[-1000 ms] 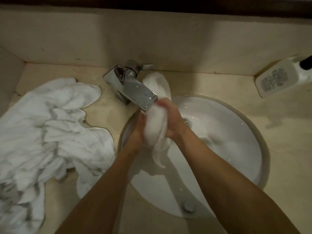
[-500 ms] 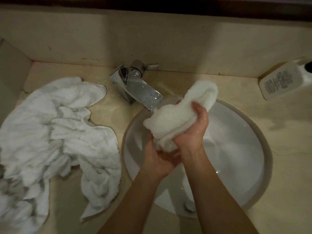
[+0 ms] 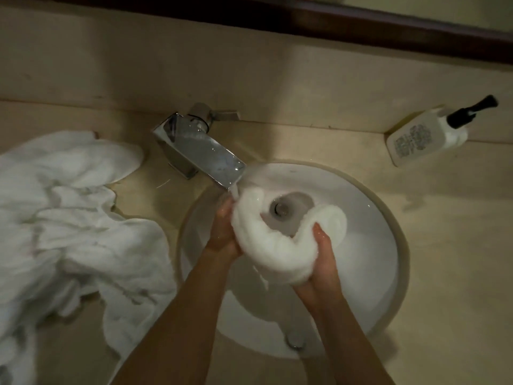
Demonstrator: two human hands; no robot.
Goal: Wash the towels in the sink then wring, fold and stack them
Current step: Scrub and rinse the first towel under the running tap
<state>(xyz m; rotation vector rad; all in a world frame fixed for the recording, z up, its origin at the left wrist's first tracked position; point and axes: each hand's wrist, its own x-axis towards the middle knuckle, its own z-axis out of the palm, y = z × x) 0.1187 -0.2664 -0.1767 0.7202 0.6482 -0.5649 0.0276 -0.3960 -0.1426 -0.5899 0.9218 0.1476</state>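
Both hands, the left hand and right hand, had fingers clamped on a rolled towel, now bent beneath the faucet over the sink, suggesting rinsing continued before wringing.

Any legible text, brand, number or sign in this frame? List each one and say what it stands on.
White pump bottle with black nozzle, on the beige counter right of the sink: a block of dark print on its face, too small and blurred to read.
Chrome square faucet: no marking visible.
White towel held in both hands and crumpled white towels on the counter: no label visible.
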